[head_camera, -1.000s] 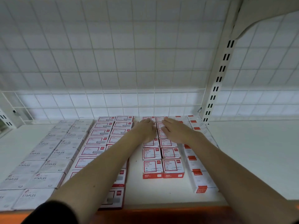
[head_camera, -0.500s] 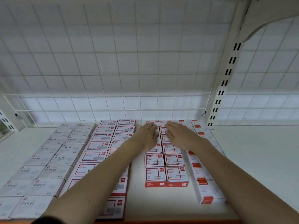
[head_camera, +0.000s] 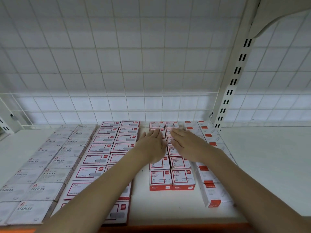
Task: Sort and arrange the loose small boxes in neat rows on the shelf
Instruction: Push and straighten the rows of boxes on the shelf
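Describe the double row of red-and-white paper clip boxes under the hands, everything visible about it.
The paper clip boxes form two tight columns running from mid-shelf back to the wire grid. They look like cardboard: white tops with a red frame and corner logo, and solid red front faces on the nearest pair. They lie flat, edges touching. The left hand and right hand rest flat on the middle boxes, fingers straight. Bare shelf lies left and in front; white orange-tabbed boxes stand to the right.

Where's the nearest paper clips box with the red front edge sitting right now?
In the head view, the paper clips box sits right of centre at the front of its double column, touching its twin, below the right hand.
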`<state>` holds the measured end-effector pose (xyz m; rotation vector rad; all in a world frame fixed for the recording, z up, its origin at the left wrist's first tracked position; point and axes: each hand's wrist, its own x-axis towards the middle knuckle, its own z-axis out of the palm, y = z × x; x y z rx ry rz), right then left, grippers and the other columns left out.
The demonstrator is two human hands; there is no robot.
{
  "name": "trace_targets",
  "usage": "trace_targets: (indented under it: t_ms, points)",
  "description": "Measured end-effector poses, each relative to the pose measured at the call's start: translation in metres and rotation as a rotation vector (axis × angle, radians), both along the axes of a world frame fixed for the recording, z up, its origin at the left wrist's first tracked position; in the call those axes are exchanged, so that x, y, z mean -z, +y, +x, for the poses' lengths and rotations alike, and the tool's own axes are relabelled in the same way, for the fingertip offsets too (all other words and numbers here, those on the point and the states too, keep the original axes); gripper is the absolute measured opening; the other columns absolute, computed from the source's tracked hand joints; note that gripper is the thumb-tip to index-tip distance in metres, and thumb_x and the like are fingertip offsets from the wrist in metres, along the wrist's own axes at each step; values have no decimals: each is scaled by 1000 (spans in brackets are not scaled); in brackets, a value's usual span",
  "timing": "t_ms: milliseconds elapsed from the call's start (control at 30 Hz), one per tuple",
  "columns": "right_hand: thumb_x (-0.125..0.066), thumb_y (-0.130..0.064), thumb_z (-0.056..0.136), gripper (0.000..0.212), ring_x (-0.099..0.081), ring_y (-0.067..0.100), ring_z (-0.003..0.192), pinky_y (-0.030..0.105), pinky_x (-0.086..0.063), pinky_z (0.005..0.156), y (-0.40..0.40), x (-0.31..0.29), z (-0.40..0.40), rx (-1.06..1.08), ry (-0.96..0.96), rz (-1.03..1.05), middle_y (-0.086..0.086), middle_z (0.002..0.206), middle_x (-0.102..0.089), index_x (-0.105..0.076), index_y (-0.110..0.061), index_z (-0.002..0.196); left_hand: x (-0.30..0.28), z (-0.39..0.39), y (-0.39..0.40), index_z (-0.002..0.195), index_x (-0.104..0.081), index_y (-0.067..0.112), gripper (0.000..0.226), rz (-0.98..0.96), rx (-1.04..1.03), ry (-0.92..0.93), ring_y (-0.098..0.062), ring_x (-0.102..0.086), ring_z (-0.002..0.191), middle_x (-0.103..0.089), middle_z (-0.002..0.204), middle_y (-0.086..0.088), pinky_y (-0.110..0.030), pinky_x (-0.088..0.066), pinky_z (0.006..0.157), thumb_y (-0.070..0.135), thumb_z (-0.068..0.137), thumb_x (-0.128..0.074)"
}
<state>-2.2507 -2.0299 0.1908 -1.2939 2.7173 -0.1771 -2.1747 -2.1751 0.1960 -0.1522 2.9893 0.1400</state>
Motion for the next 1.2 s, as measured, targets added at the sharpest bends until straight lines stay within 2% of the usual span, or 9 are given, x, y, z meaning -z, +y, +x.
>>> trace_targets:
  t_ms: [300, 567, 1067, 1200]
  points:
    - [-19, -37, 101, 53, 1, 16, 144, 39, -7, 118, -4, -3, 1, 23, -18, 21, 1, 157, -6, -13, -15, 149, -4, -1, -3, 149, -6, 10, 55, 26, 2, -23, -18, 3, 144, -1, 157, -5, -38, 0, 117, 36, 101, -14]
    - [-17, -37, 101, 53, 5, 11, 144, 24, 8, 111, 12, -11, 27, -12, 12, -11, -2, 157, -2, -9, -15, 149, -9, 32, 11, 149, -1, 11, 56, -42, -14, -35, -18, 6, 144, 4, 157, -4, -36, 1, 117, 37, 101, -12]
    - [-14, -39, 101, 52, 6, 8, 143, 26, 7, 115, 11, -2, 37, 14, -3, 17, -6, 157, 0, -7, -20, 149, -8, 36, 11, 149, 0, 10, 56, -3, -11, -50, -17, 7, 144, 4, 157, -4, -35, 2, 117, 37, 101, -11]
    - [-14, -39, 101, 53, 10, 6, 142, 28, 7, 116, 17, -8, 44, 13, -24, -15, -7, 157, 5, -3, -20, 149, -13, 48, 16, 149, 2, 11, 56, -14, -13, 12, -16, 8, 144, 6, 157, -3, -34, 4, 116, 37, 101, -11]
